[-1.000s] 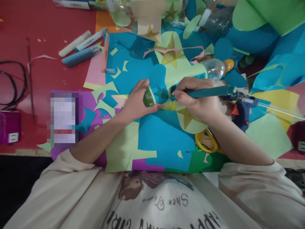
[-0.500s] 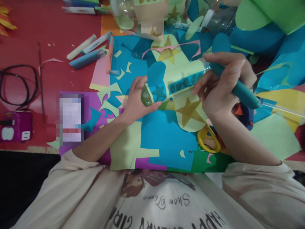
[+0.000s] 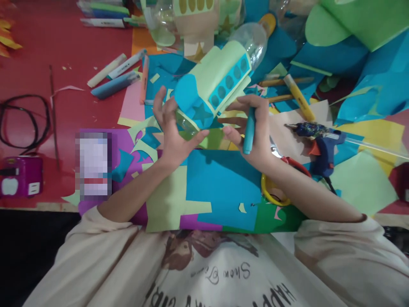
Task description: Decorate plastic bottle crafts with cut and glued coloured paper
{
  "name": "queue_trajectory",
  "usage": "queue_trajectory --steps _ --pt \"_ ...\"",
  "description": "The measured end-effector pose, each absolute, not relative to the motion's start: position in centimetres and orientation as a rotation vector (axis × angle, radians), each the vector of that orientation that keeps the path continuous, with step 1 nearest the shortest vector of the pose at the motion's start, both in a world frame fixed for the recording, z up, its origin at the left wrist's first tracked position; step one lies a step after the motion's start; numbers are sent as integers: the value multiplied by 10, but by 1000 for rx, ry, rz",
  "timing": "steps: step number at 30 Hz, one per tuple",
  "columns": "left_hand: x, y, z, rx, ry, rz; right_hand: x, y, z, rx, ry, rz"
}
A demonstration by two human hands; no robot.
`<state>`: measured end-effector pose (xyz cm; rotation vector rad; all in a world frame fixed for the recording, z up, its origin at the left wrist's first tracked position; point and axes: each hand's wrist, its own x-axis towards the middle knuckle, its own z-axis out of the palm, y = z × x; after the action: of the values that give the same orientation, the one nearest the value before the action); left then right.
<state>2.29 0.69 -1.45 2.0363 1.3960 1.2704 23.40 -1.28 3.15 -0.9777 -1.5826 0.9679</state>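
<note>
A clear plastic bottle (image 3: 220, 74) wrapped in pale green and blue paper, with a row of blue dots and a blue star, is lifted and tilted over the table. My left hand (image 3: 171, 130) cups its lower end with the fingers spread along it. My right hand (image 3: 251, 128) keeps a teal marker (image 3: 249, 130) gripped in the palm while its fingers touch the bottle's side.
Coloured paper sheets and scraps (image 3: 220, 183) cover the red table (image 3: 47, 51). A blue glue gun (image 3: 321, 143) and yellow-handled scissors (image 3: 275, 192) lie at the right. Markers (image 3: 115, 74) lie at the upper left, cables (image 3: 19, 123) and a purple box (image 3: 21, 177) at the far left.
The bottle has been raised off the table and tilted up. My right hand swung the teal marker from the right back to the bottle. The glue gun is uncovered now.
</note>
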Motion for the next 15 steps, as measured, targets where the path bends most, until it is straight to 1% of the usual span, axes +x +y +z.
queue_trajectory --steps 2,4,8,13,15 --pt "30 2 -7 2129 1370 1304 235 -11 30 -1028 -1533 998" --pt "35 -4 4 2232 1346 1193 236 -11 31 -1072 -1505 1005" --pt "39 -14 22 2276 1211 1105 237 -11 36 -1149 -1479 963" --pt "38 -15 26 2429 1117 1116 240 -10 37 -1127 -1438 980" --pt "39 -15 26 2538 1051 1026 243 -8 33 -1137 -1457 937"
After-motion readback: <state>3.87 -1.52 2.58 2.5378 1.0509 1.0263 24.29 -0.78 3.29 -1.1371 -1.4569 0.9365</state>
